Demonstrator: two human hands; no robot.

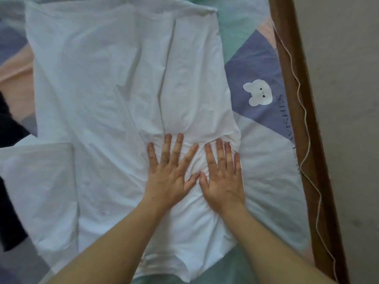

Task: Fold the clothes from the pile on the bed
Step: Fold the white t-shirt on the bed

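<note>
Your left hand [171, 175] and right hand [222, 177] press flat, fingers spread, gripping nothing, smoothing the shirt [114, 95]; next, fold the sleeve [37, 171] left of them inward.

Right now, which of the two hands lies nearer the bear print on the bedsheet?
The right hand, pressing flat on the white garment; the left hand lies farther from the bear print.

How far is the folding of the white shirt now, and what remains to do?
Done: the white cotton shirt lies spread on the patterned bed sheet, and its right side already looks folded inward. In hand: the left hand and right hand press flat on that fold, where the cloth is bunched. Left: the left sleeve is still spread out, and dark clothes wait at the left edge.
</note>
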